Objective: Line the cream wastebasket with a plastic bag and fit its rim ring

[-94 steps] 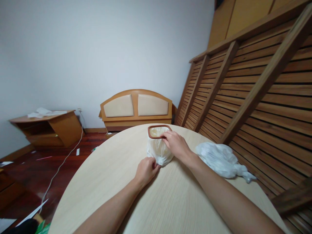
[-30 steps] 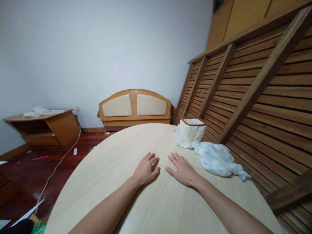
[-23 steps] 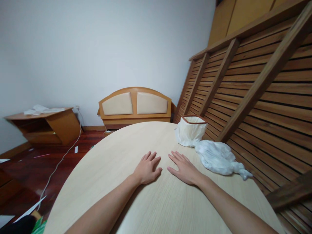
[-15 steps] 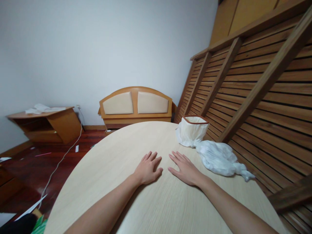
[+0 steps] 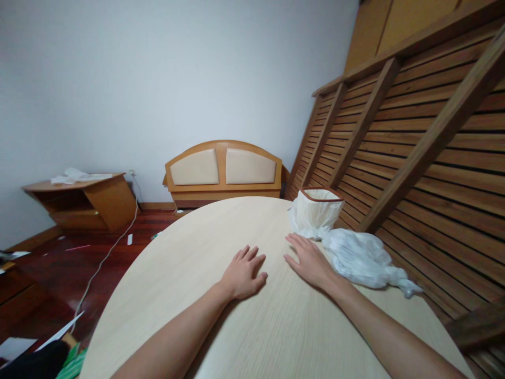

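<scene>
Both of my hands lie flat on a round pale wooden table [image 5: 205, 295]. My left hand [image 5: 242, 273] rests palm down near the table's middle, fingers spread, holding nothing. My right hand [image 5: 310, 262] is also palm down with fingers stretched out; its fingertips lie just short of a small bin [image 5: 319, 213] with a brown rim, lined with a white plastic bag. A crumpled white plastic bag [image 5: 365, 258] lies right of my right hand, close to the wrist.
A slatted wooden bed frame [image 5: 414, 152] leans along the table's right side. A wooden headboard [image 5: 224, 171] stands against the far wall. A low wooden cabinet [image 5: 84, 202] with papers on top is at the left. A white cable [image 5: 104, 263] runs over the dark floor.
Three seconds ago both hands were on the bagged bin at the table's middle. The bin now stands at the right edge. In the last half second my right hand slid toward it.
</scene>
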Demonstrator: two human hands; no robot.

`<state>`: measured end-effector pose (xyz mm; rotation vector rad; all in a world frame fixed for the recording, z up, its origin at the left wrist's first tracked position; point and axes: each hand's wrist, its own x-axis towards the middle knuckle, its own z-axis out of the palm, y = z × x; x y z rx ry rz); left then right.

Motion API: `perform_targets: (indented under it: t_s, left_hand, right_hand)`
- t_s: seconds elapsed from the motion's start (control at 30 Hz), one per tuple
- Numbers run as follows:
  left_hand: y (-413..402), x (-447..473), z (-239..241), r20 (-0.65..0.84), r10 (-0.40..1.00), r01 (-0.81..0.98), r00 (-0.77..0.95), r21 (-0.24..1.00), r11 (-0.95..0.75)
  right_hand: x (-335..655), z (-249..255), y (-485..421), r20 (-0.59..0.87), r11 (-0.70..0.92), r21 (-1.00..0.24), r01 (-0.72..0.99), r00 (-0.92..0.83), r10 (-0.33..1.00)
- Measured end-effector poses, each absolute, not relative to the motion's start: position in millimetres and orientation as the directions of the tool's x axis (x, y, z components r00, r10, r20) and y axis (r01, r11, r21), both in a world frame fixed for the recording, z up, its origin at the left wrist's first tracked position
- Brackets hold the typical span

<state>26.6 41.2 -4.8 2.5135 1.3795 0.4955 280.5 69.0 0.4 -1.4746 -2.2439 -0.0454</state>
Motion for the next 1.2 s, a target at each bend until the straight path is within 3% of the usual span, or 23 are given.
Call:
perform_targets:
  t_s: [0.13,0.23,0.4,0.57,0.77,0.97,1.07,1.2]
  left_hand:
    - [41,25,-5,0.194,0.847,0.762,0.494,0.372,-0.53]
    - [41,23,-5,0.203,0.847,0.762,0.492,0.37,-0.531]
    - [42,20,-6,0.236,0.838,0.742,0.492,0.389,-0.545]
    - [47,17,-8,0.263,0.863,0.627,0.431,0.6,-0.497]
    - [65,-14,4,0.139,0.914,0.546,0.382,0.764,-0.344]
    - [75,-62,46,0.059,0.898,0.5,0.435,0.814,-0.296]
    - [68,-70,64,0.127,0.869,0.478,0.479,0.792,-0.379]
    - [53,-71,75,0.309,0.783,0.47,0.54,0.661,-0.585]
  right_hand:
    - [302,41,108,0.631,0.308,-0.097,0.946,-0.181,0.754]
    - [317,70,136,0.722,0.185,-0.096,0.978,-0.06,0.69]
    - [329,86,158,0.632,0.049,-0.126,0.991,0.042,0.774]
    - [321,84,157,0.587,0.073,-0.138,0.988,0.023,0.809]
    - [273,87,140,0.594,0.218,-0.18,0.959,-0.07,0.801]
    - [202,102,90,0.589,0.499,-0.263,0.826,-0.272,0.761]
    - [175,111,58,0.592,0.622,-0.355,0.698,-0.347,0.727]
    - [151,117,29,0.558,0.67,-0.571,0.474,-0.374,0.741]
